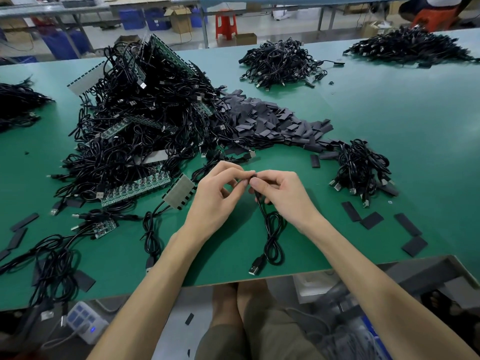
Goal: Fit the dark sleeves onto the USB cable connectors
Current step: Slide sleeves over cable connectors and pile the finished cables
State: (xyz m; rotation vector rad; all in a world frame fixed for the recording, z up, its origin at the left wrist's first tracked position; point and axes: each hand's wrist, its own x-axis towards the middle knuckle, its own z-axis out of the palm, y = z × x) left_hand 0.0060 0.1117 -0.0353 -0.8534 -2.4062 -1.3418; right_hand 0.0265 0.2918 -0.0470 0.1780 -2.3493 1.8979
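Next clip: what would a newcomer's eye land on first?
The huge tangle of black USB cables dominates the green table's left-centre, with a heap of dark sleeves just right of it. Near the front edge, the left hand and right hand pinch one cable's end.

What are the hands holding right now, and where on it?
Right hand pinches a black USB cable near its upper end; left hand pinches a small dark piece at that end, likely a sleeve.

Green table (389,120): cable heaps (145,120), sleeve pile (272,123).
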